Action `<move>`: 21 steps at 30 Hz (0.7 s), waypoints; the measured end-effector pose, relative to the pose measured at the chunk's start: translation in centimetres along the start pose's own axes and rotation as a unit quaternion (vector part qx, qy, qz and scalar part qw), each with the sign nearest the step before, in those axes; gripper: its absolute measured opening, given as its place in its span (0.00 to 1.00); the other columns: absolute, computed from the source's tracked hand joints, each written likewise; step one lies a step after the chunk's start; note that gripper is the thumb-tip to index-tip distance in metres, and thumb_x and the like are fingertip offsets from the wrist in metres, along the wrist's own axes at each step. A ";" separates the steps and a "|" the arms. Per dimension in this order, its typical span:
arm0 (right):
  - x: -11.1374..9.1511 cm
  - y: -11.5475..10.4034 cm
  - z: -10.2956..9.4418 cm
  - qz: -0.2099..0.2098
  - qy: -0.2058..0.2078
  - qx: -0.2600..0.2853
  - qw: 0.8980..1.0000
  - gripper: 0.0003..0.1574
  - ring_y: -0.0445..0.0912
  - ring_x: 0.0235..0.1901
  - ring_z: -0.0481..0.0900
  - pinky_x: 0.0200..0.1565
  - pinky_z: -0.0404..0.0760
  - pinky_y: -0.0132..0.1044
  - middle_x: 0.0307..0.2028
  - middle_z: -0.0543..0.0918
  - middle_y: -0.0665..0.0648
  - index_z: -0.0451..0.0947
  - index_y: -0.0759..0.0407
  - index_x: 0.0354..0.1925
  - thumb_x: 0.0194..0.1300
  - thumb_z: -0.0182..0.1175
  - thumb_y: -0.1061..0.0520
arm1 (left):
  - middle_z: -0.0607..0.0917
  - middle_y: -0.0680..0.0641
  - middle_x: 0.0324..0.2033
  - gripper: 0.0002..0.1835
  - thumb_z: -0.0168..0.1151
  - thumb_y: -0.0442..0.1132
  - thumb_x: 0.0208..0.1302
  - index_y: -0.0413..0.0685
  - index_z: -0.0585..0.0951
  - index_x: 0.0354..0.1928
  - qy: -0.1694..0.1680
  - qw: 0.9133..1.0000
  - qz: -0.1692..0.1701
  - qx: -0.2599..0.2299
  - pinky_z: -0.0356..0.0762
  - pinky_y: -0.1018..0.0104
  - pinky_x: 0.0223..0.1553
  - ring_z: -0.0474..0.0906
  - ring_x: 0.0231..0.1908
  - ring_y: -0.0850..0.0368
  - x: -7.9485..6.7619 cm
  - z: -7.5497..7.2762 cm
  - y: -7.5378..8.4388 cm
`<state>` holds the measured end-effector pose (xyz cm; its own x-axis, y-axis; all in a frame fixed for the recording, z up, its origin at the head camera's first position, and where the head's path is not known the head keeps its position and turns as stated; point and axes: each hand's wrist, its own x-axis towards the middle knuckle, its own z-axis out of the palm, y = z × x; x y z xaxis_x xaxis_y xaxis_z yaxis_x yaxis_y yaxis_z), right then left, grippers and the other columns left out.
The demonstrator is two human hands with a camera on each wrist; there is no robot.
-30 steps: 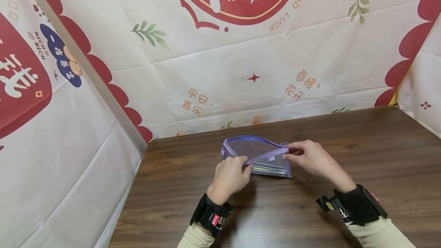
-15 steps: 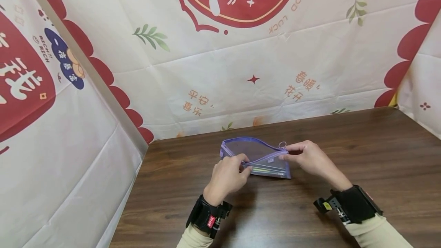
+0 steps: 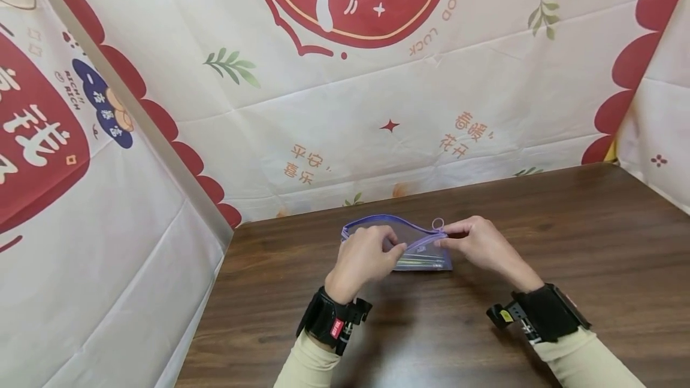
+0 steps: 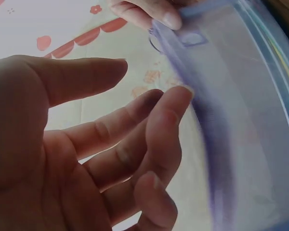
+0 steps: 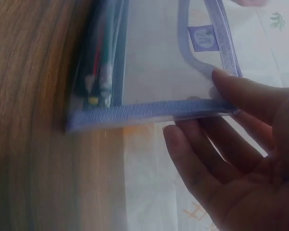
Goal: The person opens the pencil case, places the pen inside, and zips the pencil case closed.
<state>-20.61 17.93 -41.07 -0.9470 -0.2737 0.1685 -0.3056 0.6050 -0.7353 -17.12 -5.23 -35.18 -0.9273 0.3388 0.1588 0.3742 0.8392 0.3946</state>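
A see-through mesh zip pouch with purple edging stands on the table, its zip top gaping. Through its side show several slim pencils lying along the bottom. My right hand pinches the pouch's top right corner between thumb and fingers, beside the zip's ring pull. In front of the pouch's left half is my left hand, hiding part of it. The left wrist view shows that hand's thumb and fingers apart, loosely bent, with nothing between them. Its fingertips are close to the zip edge; whether they touch it I cannot tell.
The brown wooden table extends around the pouch. White printed cloth hangs along its back edge, and a cloth-covered panel rises on the left. More cloth hangs on the right.
My left hand has let go of the pouch's front zip edge and moved slightly up and right. My right hand keeps its pinch on the corner.
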 end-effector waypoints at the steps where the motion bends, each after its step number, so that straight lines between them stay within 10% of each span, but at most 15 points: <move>1: 0.0 0.0 -0.1 -0.002 0.001 -0.001 1.000 0.18 0.43 0.20 0.67 0.20 0.63 0.33 0.34 0.87 0.58 0.86 0.58 0.42 0.57 0.65 0.49 | 0.82 0.60 0.20 0.10 0.60 0.52 0.61 0.56 0.83 0.32 -0.010 1.000 0.000 0.003 0.68 0.69 0.18 0.72 0.18 0.67 0.4 -0.1 0.4; 9: 0.0 0.4 -0.1 -0.010 -0.003 0.002 1.000 0.17 0.43 0.19 0.68 0.22 0.65 0.34 0.31 0.87 0.56 0.86 0.57 0.41 0.57 0.65 0.49 | 0.74 0.58 0.15 0.11 0.60 0.52 0.61 0.55 0.83 0.31 -0.092 0.996 -0.016 -0.002 0.58 0.70 0.14 0.66 0.15 0.64 3.6 0.4 2.8; 21: 0.0 0.5 0.1 -0.065 0.020 -0.009 0.998 0.05 0.41 0.20 0.72 0.25 0.70 0.36 0.27 0.88 0.55 0.88 0.55 0.29 0.56 0.66 0.56 | 0.79 0.57 0.18 0.16 0.59 0.56 0.60 0.54 0.84 0.28 -0.062 0.995 -0.080 -0.004 0.67 0.66 0.18 0.73 0.20 0.61 6.6 2.1 5.7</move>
<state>-20.75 18.09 -41.49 -0.9024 -0.3205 0.2879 -0.4273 0.5802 -0.6934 -21.11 2.65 -33.82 -0.9674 0.2525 -0.0197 0.2222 0.8834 0.4126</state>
